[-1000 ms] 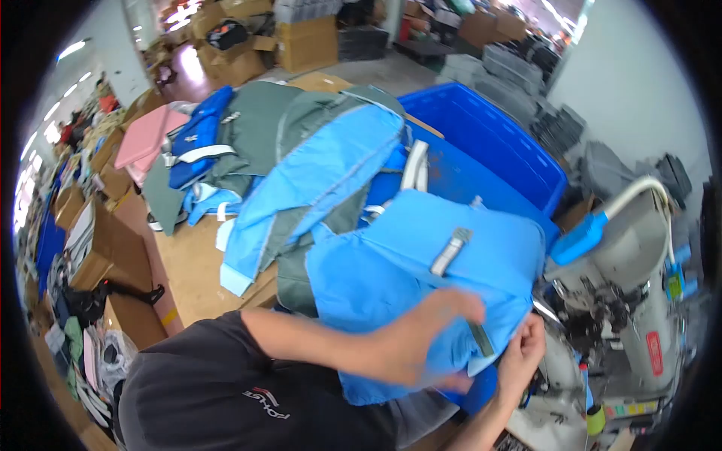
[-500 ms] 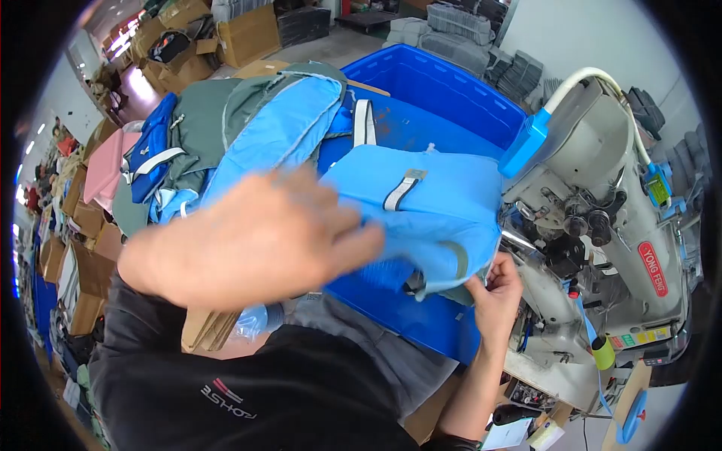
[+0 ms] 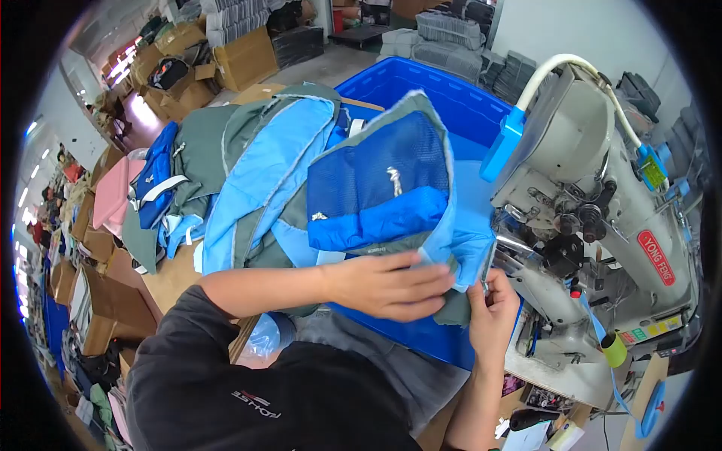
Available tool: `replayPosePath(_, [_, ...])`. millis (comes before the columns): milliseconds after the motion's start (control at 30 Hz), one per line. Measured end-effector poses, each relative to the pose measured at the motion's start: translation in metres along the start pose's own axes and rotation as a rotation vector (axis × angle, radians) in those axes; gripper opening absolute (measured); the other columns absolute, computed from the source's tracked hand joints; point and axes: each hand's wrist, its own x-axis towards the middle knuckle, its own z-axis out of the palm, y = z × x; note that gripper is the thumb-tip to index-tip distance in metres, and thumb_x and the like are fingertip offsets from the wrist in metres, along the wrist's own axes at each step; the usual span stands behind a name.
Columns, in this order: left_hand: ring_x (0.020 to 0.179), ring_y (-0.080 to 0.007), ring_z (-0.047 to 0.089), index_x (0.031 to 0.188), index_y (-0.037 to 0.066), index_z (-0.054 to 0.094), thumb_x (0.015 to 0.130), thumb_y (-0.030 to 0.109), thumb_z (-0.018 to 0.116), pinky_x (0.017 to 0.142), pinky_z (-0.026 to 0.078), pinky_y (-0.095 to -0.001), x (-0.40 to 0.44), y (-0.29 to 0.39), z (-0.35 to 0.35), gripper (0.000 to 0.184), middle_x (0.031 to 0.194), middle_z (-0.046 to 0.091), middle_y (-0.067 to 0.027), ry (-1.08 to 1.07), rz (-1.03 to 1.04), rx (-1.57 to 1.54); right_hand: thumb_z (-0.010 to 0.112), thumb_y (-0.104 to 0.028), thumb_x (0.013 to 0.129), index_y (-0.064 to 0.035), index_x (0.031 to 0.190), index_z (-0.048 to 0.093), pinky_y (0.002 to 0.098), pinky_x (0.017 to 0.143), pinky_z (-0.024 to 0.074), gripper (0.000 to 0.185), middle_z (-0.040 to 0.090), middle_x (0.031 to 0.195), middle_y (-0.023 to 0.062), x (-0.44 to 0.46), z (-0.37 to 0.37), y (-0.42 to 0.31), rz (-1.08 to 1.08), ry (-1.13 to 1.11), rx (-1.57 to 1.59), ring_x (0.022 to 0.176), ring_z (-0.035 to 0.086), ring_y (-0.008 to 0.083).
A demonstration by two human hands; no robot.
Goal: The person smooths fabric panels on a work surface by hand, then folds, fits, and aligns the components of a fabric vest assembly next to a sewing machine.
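A half-sewn bag piece (image 3: 380, 180) stands raised in front of me, its dark blue mesh pocket and grey edging facing my way. Light blue fabric of it bunches at the lower right. My left hand (image 3: 391, 287) lies across its lower edge, fingers stretched out and slightly blurred, the thumb hidden. At the lower right corner my right hand (image 3: 492, 304) pinches the edge of the bag piece between thumb and fingers. Close to that hand is the sewing machine (image 3: 602, 203), marked YONG FENG. Its needle area is hard to make out.
Beneath the bag piece is a large blue plastic crate (image 3: 406, 75). Grey and light blue bag parts (image 3: 263, 165) are heaped on the left, near a pink piece (image 3: 113, 199). Cardboard boxes (image 3: 244, 59) stand behind. A clear plastic bottle (image 3: 263, 337) is by my lap.
My left hand has come down and right onto the bag piece. The piece has flipped up, showing its mesh pocket instead of the light blue side with the strap. My right hand still pinches the edge.
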Motion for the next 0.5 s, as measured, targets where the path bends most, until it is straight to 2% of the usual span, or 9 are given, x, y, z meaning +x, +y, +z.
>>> replayPosePath(33, [0.123,-0.0279,0.063,0.114,0.013,0.064,0.093,0.018,0.063,0.118,0.034,-0.0486,0.004,0.001,0.003,0.022,0.131,0.065,-0.0117,-0.069,-0.078,-0.011,0.068,-0.005,0.095,-0.0011,0.092,0.066,0.0218,0.055,0.0329,0.006,0.060,0.073,-0.0054,0.000,0.001,-0.003,-0.006,-0.001,-0.009,0.062,0.041,0.0018])
replayPosePath(133, [0.128,-0.0285,0.060,0.124,0.011,0.063,0.094,0.018,0.061,0.119,0.033,-0.0483,0.017,-0.012,0.004,0.031,0.133,0.063,-0.0134,-0.192,-0.146,0.011,0.067,-0.003,0.094,0.0001,0.093,0.066,0.0246,0.055,0.0353,0.003,0.061,0.071,-0.0001,0.001,-0.001,-0.002,-0.056,-0.005,-0.132,0.061,0.042,0.0040])
replayPosePath(233, [0.123,-0.0278,0.061,0.124,0.006,0.064,0.093,0.015,0.061,0.114,0.041,-0.0491,0.029,-0.028,0.009,0.033,0.125,0.064,-0.0136,-0.086,-0.115,-0.138,0.068,-0.002,0.091,0.0011,0.093,0.064,0.0291,0.055,0.0383,0.005,0.061,0.070,0.0077,-0.001,-0.004,-0.008,-0.116,0.000,-0.299,0.058,0.046,0.0109])
replayPosePath(367, [0.106,-0.0282,0.062,0.117,0.001,0.065,0.088,0.014,0.063,0.109,0.047,-0.0492,0.017,-0.038,0.022,0.032,0.106,0.062,-0.0117,-0.057,-0.094,-0.342,0.067,0.000,0.089,0.0015,0.091,0.062,0.0359,0.057,0.0411,0.005,0.060,0.072,0.0161,-0.001,-0.004,-0.025,-0.207,-0.008,-0.467,0.057,0.052,0.0259])
replayPosePath(433, [0.095,-0.0281,0.061,0.116,-0.001,0.064,0.085,0.014,0.063,0.106,0.048,-0.0491,0.024,-0.035,0.030,0.034,0.097,0.059,-0.0104,-0.011,-0.087,-0.432,0.065,0.001,0.089,0.0017,0.091,0.060,0.0378,0.057,0.0409,0.005,0.059,0.074,0.0172,-0.002,-0.007,-0.031,-0.222,-0.025,-0.519,0.059,0.053,0.0313])
replayPosePath(500, [0.087,-0.0270,0.060,0.113,-0.001,0.065,0.083,0.013,0.063,0.097,0.052,-0.0456,0.033,-0.031,0.031,0.033,0.094,0.058,-0.0095,-0.034,-0.117,-0.364,0.065,0.002,0.088,0.0020,0.090,0.059,0.0392,0.057,0.0406,0.006,0.057,0.075,0.0177,0.000,-0.008,-0.031,-0.253,-0.038,-0.540,0.061,0.054,0.0342])
